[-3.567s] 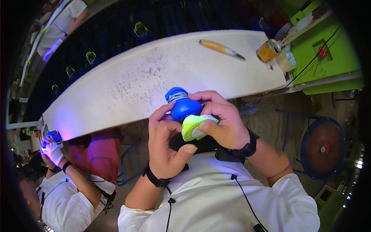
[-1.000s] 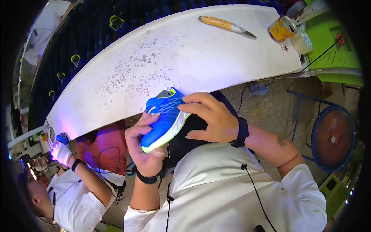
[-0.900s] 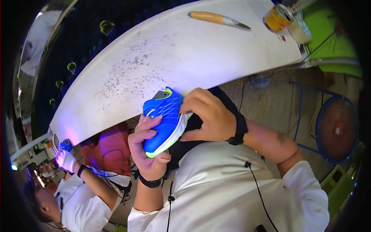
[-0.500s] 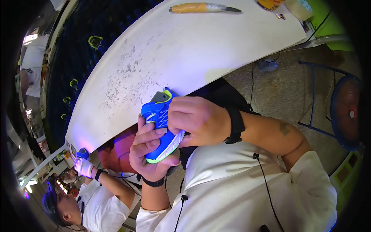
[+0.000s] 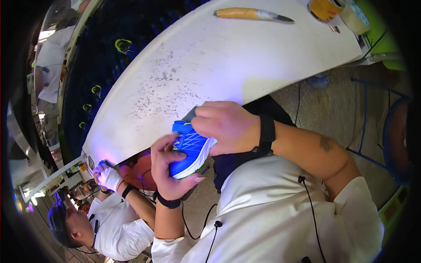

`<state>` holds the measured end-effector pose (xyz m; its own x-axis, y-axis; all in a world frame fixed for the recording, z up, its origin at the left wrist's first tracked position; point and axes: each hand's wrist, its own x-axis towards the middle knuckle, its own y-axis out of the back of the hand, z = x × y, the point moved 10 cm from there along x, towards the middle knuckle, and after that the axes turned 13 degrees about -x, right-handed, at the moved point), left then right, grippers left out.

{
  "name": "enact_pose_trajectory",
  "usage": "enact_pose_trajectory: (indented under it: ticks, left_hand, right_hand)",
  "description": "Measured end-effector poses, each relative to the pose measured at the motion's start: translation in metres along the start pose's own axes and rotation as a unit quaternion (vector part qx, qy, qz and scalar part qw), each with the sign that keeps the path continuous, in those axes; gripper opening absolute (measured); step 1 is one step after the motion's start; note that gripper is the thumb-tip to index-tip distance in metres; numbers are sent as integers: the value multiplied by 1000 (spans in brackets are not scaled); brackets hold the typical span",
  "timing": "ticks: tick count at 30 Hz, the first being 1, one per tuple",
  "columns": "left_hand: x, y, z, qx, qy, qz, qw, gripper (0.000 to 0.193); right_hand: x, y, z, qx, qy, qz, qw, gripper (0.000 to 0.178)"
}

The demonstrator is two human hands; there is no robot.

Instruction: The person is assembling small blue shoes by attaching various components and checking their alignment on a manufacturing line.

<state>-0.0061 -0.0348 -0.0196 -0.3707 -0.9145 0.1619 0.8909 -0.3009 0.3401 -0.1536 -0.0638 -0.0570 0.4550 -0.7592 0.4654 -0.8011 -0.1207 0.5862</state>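
1. The shoe (image 5: 191, 143) is small and bright blue, with pale lattice lines over the side of its upper, a blue strap across the top and a white sole edged in green.
2. It is held up in front of the person's torso, by the near edge of the white table (image 5: 272, 57), its rounded toe pointing down and toward the body.
3. The left hand (image 5: 170, 173) grips the shoe's front half from the left: fingers bent over the upper, thumb stretched below the toe, wrist in a black band (image 5: 169, 201).
4. The right hand (image 5: 228, 126) comes across from the right, back of the hand upward, fingers curled in against the shoe's rear side.
5. Its fingertips are hidden, so whether they grip or only press cannot be told.
6. The right hand also covers most of the heel; a grey piece (image 5: 189, 115) shows partly at the opening.
7. The orange can (image 5: 325, 9) is cut off by the upper edge, and the fan (image 5: 397, 140) fades into the dark rim.
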Motion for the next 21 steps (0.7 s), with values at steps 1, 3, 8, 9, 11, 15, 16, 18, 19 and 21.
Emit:
enact_pose_trajectory:
  ticks: [1, 3, 8, 9, 11, 15, 16, 18, 19, 21]
  left_hand:
    - [4, 5, -4, 62, 23, -30, 997, 72]
    - [-3, 16, -29, -9, 144, -3, 990, 58]
    - [-31, 33, -87, -89, 276, 56, 956, 45]
    - [-28, 24, -83, -205, 254, 93, 941, 50]
    - [-17, 8, -70, -370, 193, 92, 904, 80]
    - [34, -9, -9, -383, 53, 82, 919, 96]
    - [45, -6, 9, -186, -9, 76, 979, 95]
    - [59, -15, 23, 19, -57, 40, 997, 87]
    - [59, -13, 17, 7, -39, 49, 998, 82]
    - [62, -6, 12, 18, 1, 49, 999, 74]
  right_hand:
    - [5, -1, -6, -4, 13, 2, 1000, 38]
    - [15, -11, -16, -77, 2, -38, 996, 37]
    - [15, -8, -13, 63, -49, -61, 995, 39]
    - [5, 9, 6, 104, -137, -1, 985, 39]
    - [0, 29, 30, 268, -209, 99, 935, 37]
    - [28, 46, 32, 473, -261, 159, 826, 33]
    - [38, 55, 27, 474, -259, 159, 826, 29]
    - [44, 45, 33, 373, -242, 77, 892, 21]
    - [49, 40, 25, 375, -233, 54, 896, 25]
    - [61, 47, 5, 287, -170, -10, 943, 44]
